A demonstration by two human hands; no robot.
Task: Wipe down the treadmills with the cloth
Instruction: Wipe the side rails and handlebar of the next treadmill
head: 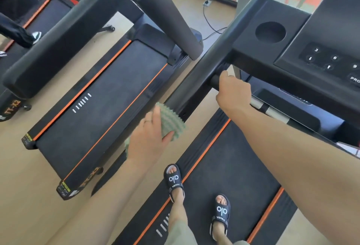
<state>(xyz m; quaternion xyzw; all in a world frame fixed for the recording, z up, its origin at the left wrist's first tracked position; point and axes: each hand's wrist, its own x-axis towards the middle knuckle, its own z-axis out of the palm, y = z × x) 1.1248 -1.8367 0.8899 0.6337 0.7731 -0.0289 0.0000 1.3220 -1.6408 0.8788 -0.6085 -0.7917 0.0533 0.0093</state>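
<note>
Her left hand [150, 137] presses a bunched green cloth [171, 122] with thumb and fingers wrapped round it against the treadmill's side handrail [187, 89]. The right hand [232, 91] is curled tight round the front grip bar [215, 80], beneath the console [292, 50], both sandalled feet on the belt [233, 166]

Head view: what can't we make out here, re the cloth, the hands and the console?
- Cloth: motion-blurred, mostly behind the left hand; contact with the handrail unclear.
- Right hand: fingers wrap out of sight under the grip bar.
- Console: cut off by the right edge; the key label reads only "PRO".
- Neighbouring treadmill: deck sticker text too small.
</note>
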